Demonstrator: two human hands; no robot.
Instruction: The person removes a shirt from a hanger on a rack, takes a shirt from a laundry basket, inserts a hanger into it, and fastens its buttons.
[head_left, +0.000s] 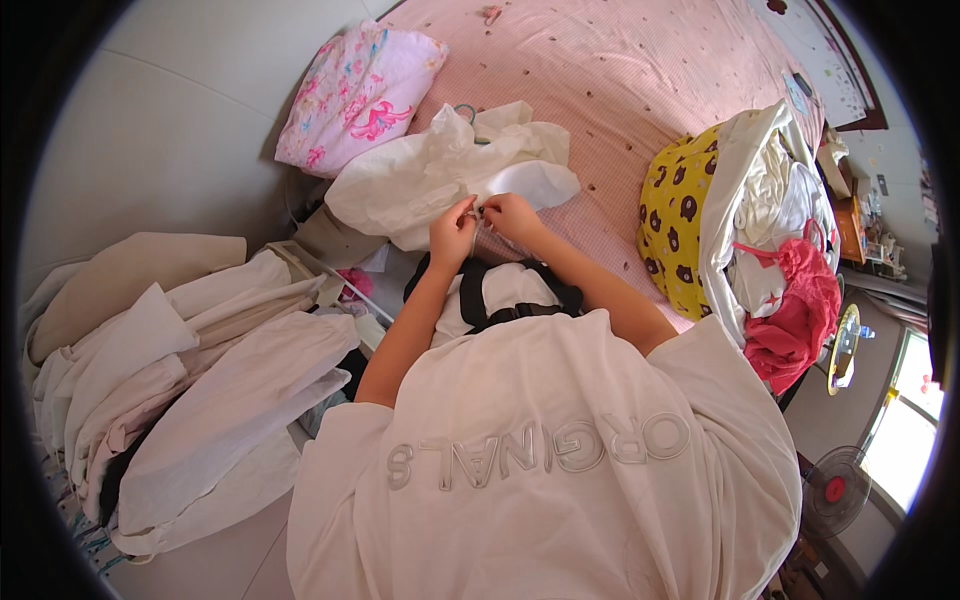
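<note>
A white garment (409, 176) lies crumpled on the bed in front of me, with the hook of a green clothes hanger (466, 109) standing out at its far side. My left hand (453, 234) is at the garment's near edge, thumb and fingers pinched on the cloth. Close beside it, my right hand (513, 216) has its fingertips drawn together on the same edge. A small dark spot shows between the two sets of fingertips; it is too small to name. The exact grip is partly hidden by the fingers.
The bed has a pink checked sheet (600, 67). A floral pillow (367, 97) lies against the wall. To the right stands a yellow bear-print fabric basket (675, 217) of clothes, a red garment (799, 315) spilling over. Several pale garments (225, 390) hang at left. An electric fan (836, 490) stands lower right.
</note>
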